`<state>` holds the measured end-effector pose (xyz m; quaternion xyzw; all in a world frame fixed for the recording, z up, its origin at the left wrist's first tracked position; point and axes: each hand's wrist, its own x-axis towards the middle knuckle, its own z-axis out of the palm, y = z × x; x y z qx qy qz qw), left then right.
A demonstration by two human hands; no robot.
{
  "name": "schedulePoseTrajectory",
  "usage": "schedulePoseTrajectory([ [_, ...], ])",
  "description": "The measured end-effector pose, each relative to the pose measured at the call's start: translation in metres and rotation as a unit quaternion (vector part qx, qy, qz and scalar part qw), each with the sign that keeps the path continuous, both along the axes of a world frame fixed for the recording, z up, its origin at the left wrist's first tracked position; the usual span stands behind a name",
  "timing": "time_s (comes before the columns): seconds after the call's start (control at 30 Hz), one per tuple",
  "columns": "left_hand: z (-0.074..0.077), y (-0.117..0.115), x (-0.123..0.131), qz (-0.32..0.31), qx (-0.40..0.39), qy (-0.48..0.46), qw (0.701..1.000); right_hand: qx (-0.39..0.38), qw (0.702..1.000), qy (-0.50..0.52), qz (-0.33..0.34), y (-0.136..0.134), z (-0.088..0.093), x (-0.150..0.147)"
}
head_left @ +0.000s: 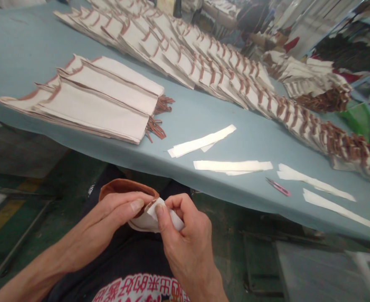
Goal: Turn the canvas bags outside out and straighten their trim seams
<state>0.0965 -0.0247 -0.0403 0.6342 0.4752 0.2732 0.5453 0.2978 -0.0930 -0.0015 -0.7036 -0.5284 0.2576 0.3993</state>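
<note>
I find the left hand (109,226) and right hand (187,239) both pinched closed on the brown-trimmed cloth piece (142,222), held over the lap below the tabletop's near edge; judged risk: so shallow a fingertip hold lets it slip.

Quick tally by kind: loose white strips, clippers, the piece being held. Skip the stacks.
Loose white strips: 4
Pink thread clippers: 1
Held brown-trimmed piece: 1
Total: 6

Blue table (203,113) bears stacked pouches (93,98), loose paper strips (231,166), pink snips (278,187).
</note>
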Motion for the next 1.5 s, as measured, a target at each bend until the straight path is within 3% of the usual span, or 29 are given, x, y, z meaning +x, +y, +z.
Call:
schedulePoseTrajectory([
  [0.1,0.007,0.004,0.009,0.002,-0.007,-0.025,1.000,0.013,1.000,-0.020,0.000,0.001,-0.002,0.000],
  [0.27,0.030,0.013,0.028,-0.074,-0.068,-0.078,0.992,0.023,0.999,-0.045,0.004,0.001,-0.005,0.000],
  [0.37,0.034,0.015,0.034,-0.054,-0.054,-0.069,0.995,0.035,0.998,-0.055,0.006,0.001,-0.008,-0.001],
  [0.6,0.027,0.011,0.037,-0.022,0.013,-0.049,0.998,0.035,0.998,-0.051,0.004,0.002,-0.012,-0.002],
  [1.13,0.013,-0.006,0.040,-0.017,0.065,-0.005,0.998,-0.082,0.994,0.077,-0.013,0.008,-0.022,-0.001],
  [1.23,0.005,-0.010,0.037,-0.019,0.090,-0.002,0.996,-0.102,0.980,0.168,-0.011,0.011,-0.025,0.001],
  [1.37,-0.005,-0.015,0.035,-0.027,0.135,0.024,0.990,-0.173,0.936,0.306,0.020,0.017,-0.029,0.005],
  [1.5,-0.004,-0.014,0.038,-0.030,0.161,0.074,0.984,-0.180,0.940,0.287,0.027,0.022,-0.036,0.002],
])
